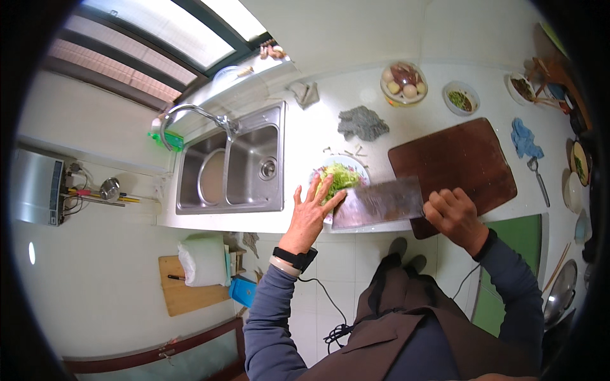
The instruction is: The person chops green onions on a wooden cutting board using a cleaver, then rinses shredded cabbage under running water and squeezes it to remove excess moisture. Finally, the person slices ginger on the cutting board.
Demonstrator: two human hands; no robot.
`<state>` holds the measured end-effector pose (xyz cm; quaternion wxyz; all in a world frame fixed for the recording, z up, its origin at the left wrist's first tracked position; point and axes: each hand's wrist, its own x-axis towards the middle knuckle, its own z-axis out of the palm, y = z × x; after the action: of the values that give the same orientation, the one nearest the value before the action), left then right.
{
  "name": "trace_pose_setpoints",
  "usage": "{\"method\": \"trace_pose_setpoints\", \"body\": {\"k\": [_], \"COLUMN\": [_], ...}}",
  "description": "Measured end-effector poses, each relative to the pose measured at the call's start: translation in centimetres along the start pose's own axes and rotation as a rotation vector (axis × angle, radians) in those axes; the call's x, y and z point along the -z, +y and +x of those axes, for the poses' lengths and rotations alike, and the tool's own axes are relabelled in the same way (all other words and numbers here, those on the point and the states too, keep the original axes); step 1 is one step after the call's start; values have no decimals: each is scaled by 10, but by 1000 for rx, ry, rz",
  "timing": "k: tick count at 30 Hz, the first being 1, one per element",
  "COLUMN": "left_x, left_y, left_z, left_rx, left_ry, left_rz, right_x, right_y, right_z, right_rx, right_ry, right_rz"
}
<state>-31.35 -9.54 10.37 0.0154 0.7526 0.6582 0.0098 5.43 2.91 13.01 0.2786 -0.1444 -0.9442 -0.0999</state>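
Observation:
My right hand (450, 214) is closed on the handle of a wide cleaver (381, 202), whose blade reaches left over the near edge of a plate (360, 167). Shredded green vegetable (339, 175) is heaped on that plate. The fingers of my left hand (312, 207) are spread over the near left side of the heap, with a fingertip by the blade's corner; whether they press on the food I cannot tell. Part of the plate is hidden by the hand and blade. To the right lies a dark wooden cutting board (457, 162), jutting past the counter's front edge.
A double steel sink (255, 166) is at the left. Behind the plate lie small scraps, a grey cloth (362, 124) and a covered bowl of food (404, 85). Right of the board are a blue cloth (524, 138) and a peeler (538, 181); a seasoning bowl (461, 98) stands behind it.

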Motion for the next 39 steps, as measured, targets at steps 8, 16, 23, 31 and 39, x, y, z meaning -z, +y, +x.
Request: {"method": "trace_pose_setpoints", "body": {"k": [8, 16, 23, 31, 39], "left_x": [-31, -44, -44, -43, -34], "left_y": [-31, -42, -37, -40, -31], "left_z": [6, 30, 47, 49, 33], "left_rx": [134, 152, 110, 159, 226], "left_ry": [307, 505, 501, 419, 388], "left_rz": [-40, -135, -260, -412, -359], "right_x": [25, 25, 14, -7, -7], "right_y": [-4, 30, 21, 16, 15], "right_z": [-71, -143, -174, -191, -189], "right_rx": [-344, -638, -661, -722, -792], "right_ry": [-7, -135, -176, -257, -315], "right_rz": [58, -207, -209, -170, -95]}}
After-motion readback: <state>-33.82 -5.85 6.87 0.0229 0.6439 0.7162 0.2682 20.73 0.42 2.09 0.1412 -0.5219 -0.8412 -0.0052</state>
